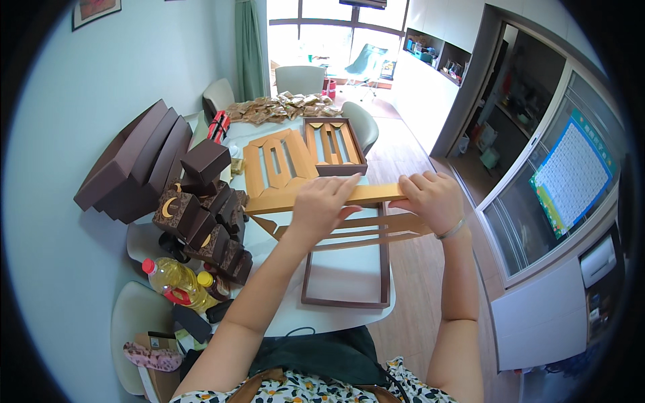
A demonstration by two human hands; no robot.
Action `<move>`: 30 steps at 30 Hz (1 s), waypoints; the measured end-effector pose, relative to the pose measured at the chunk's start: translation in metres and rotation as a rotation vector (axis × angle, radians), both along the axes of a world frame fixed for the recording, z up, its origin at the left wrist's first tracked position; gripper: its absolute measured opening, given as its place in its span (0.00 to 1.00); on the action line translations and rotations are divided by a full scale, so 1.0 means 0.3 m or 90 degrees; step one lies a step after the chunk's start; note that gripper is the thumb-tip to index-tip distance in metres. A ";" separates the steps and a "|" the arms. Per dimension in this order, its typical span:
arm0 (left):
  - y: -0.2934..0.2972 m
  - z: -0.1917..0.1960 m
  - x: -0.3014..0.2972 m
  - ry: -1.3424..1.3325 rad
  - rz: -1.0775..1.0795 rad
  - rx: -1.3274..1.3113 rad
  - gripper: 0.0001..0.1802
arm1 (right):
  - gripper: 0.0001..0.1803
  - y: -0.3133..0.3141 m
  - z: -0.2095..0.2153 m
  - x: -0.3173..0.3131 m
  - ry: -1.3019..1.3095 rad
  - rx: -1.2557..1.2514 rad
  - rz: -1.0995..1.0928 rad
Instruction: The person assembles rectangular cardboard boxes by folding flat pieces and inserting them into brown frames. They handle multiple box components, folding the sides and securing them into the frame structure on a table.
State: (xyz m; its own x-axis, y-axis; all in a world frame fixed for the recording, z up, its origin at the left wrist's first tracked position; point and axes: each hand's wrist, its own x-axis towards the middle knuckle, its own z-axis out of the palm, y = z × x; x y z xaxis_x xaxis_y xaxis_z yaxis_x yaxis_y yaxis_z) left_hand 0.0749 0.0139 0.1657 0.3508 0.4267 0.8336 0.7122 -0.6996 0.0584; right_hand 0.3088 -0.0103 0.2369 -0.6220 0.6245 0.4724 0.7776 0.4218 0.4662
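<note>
A gold cardboard insert [373,195] with long slots is held up on edge over the table, one folded side facing up. My left hand [320,207] is closed on the middle of that side, fingers over the top and thumb beneath. Further right, my right hand [432,200] grips its right end the same way. Under the insert lies a shallow dark brown rectangular box frame [385,275] with a pale inside. Just beyond, a flat slotted gold insert [304,156] rests on the table. Beside it sits a brown box [363,166] with a gold insert fitted inside.
Stacked small brown boxes [176,213] and large brown box parts [127,168] crowd the left side. Near them stand an oil bottle [176,279] and a dark bottle with a yellow cap [213,285]. Many small packets [282,107] cover the table's far end. Chairs [361,124] surround it.
</note>
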 end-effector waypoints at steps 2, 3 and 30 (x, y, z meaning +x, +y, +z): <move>0.000 0.028 0.028 -0.029 -0.006 -0.007 0.27 | 0.24 -0.019 0.043 -0.062 0.000 0.021 0.008; 0.001 0.045 0.029 -0.053 -0.010 -0.011 0.27 | 0.24 -0.031 0.077 -0.078 0.005 0.082 0.044; -0.056 -0.177 0.027 -0.690 -0.152 -0.344 0.13 | 0.39 0.058 0.013 -0.283 0.277 0.157 0.118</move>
